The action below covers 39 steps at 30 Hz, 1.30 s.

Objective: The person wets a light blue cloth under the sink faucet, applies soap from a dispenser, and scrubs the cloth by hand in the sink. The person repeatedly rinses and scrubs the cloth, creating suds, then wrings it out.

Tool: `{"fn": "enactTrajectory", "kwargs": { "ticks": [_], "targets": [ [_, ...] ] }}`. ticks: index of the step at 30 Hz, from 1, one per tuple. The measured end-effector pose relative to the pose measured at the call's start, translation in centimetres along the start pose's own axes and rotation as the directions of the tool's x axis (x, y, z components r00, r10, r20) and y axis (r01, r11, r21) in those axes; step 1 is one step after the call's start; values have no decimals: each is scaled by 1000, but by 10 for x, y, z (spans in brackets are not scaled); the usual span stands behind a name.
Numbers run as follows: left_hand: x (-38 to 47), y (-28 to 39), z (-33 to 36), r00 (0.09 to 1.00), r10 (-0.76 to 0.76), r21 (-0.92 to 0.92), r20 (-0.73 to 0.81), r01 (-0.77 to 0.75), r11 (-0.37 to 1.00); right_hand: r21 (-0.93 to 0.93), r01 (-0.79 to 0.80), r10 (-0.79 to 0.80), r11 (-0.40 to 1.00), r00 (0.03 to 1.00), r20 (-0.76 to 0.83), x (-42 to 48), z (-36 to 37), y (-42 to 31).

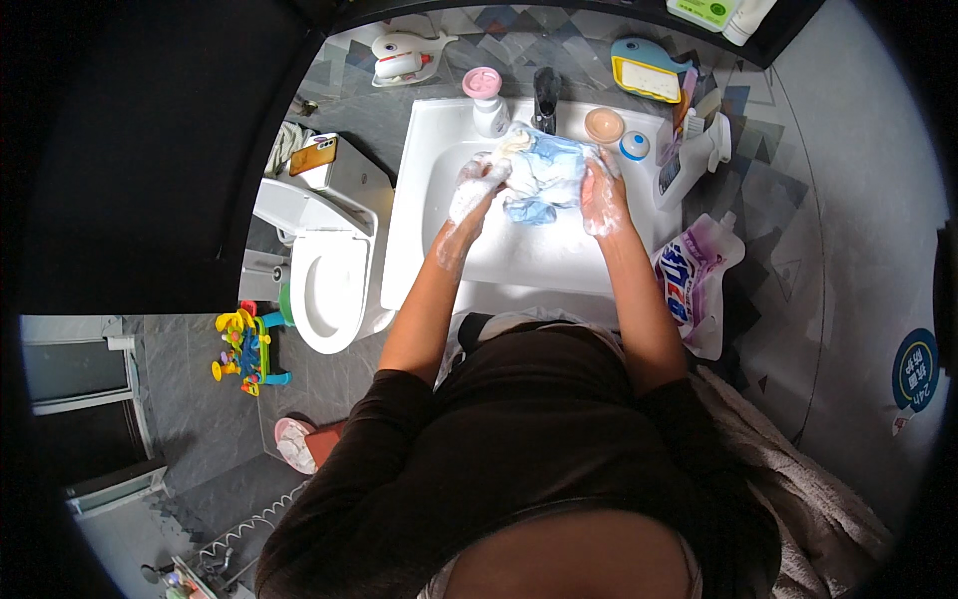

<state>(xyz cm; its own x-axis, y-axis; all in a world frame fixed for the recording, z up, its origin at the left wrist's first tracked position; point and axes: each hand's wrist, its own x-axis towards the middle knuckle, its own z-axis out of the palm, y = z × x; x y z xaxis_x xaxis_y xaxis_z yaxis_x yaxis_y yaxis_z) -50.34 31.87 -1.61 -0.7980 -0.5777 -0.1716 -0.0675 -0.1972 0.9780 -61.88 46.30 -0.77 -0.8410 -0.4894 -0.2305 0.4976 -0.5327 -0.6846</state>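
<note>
A wet, soapy light-blue and white cloth (550, 168) is stretched between my hands over the white washbasin (490, 262). My left hand (477, 187), coated in thick suds, grips its left end, where a cream-coloured part bunches up. Foam also covers my right hand (603, 196), which is closed on the cloth's right edge. Just beyond the cloth stands the dark faucet (547, 93). A white pump bottle with a pink top (490, 112) is on the basin's back ledge, left of the faucet. To the right of it lie a peach-coloured round dish (604, 125) and a blue-and-white round item (634, 145).
Right of the basin are a white spray bottle (685, 172) and a purple-and-white detergent pouch (700, 277). Whale-shaped soap dishes (645, 56) sit behind. At left, a phone (313, 156) lies on the toilet (329, 288) tank; a colourful toy (251, 348) stands on the floor.
</note>
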Motion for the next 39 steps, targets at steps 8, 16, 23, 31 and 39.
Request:
{"fn": "enactTrajectory", "kwargs": {
  "ticks": [8, 16, 23, 31, 39],
  "targets": [
    [21, 0, -22, 961, 198, 329, -193, -127, 936, -687, 441, -273, 577, 897, 347, 11, -14, -14],
    [17, 38, -29, 981, 30, 570, 192, -136, 810, -739, 508, 197, -443, 859, 472, 0, -11, -18],
    [15, 28, -32, 964, -115, 891, 238, -170, 420, -825, -154, 374, 544, 925, 73, 35, -53, 0],
    [10, -1, -26, 977, -116, 118, 179, 95, 988, 67, -595, 553, 801, 777, 301, 28, -43, 15],
    [9, -7, 27, 945, -299, -686, 134, 307, 660, -461, 347, -283, 817, 937, 204, 13, 8, 50]
  ]
}}
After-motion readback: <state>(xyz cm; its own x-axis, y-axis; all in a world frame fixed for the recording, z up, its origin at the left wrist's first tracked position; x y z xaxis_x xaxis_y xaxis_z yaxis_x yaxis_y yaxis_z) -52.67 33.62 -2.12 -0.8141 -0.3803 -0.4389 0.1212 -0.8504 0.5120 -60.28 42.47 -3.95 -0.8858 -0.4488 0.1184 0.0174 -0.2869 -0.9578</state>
